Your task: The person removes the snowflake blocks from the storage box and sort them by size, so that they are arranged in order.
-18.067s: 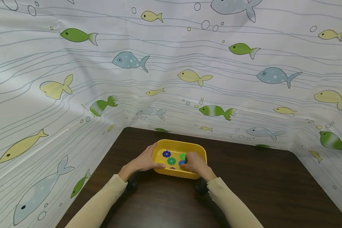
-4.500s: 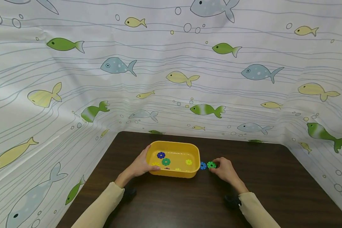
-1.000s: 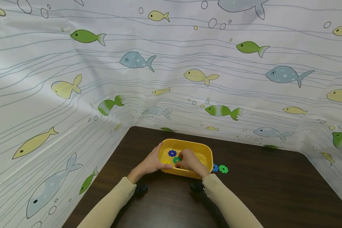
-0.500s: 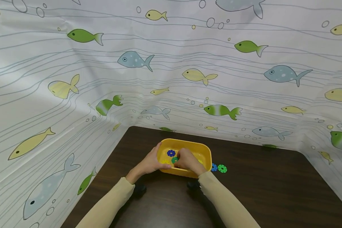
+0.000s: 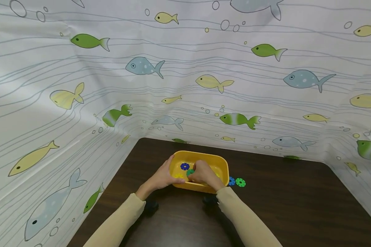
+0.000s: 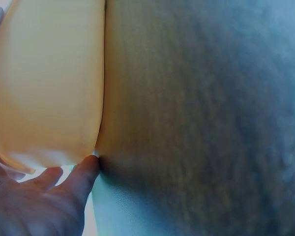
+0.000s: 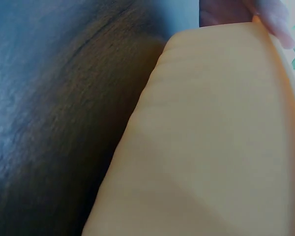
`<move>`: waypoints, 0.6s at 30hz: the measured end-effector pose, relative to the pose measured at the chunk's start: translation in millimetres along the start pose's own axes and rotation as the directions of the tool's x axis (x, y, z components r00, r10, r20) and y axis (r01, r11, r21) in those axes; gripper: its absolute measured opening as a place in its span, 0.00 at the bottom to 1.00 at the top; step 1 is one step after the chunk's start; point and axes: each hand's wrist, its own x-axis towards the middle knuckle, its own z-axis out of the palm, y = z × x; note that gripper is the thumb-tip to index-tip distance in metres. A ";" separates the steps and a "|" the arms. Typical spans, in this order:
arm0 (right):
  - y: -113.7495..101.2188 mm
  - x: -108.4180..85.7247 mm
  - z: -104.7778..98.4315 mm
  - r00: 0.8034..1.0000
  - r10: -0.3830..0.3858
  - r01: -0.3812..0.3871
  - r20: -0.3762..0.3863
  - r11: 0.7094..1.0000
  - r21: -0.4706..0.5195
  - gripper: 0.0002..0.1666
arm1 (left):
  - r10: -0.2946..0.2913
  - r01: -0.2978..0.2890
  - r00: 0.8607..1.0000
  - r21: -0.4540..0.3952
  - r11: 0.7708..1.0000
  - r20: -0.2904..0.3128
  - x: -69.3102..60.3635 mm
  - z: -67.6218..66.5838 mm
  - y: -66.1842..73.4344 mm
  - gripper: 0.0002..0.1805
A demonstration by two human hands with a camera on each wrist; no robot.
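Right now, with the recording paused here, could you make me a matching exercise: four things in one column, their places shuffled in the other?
1. left grip
2. right grip
3. dark blue flower piece
4. light green flower piece

A. on the tabletop, right of the yellow tray
B. holding the tray's left end
C. lying on the tray's floor
D. reaching down into the tray

Pairs: 1-B, 2-D, 3-C, 4-A

Fish-print sheet around dark table
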 end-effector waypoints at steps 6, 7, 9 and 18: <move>5.3 -8.8 -6.4 0.999 -0.018 0.018 -0.044 1.000 0.001 0.17 | 0.021 -0.021 1.000 -0.010 1.000 0.002 -0.4 0.9 -1.2 0.67; 6.5 -10.8 -8.1 0.998 -0.020 0.021 -0.052 1.000 0.003 0.18 | 0.022 -0.021 1.000 -0.017 1.000 0.007 -0.4 1.0 -0.9 0.67; 9.5 -14.8 -11.4 0.997 -0.021 0.021 -0.072 1.000 0.002 0.20 | 0.025 -0.024 1.000 -0.022 0.999 0.009 0.1 1.3 -1.1 0.66; 22.1 -36.2 -32.1 0.984 -0.074 0.069 -0.162 0.997 -0.037 0.27 | 0.014 -0.014 1.000 -0.018 1.000 0.007 -1.0 -0.1 -0.5 0.66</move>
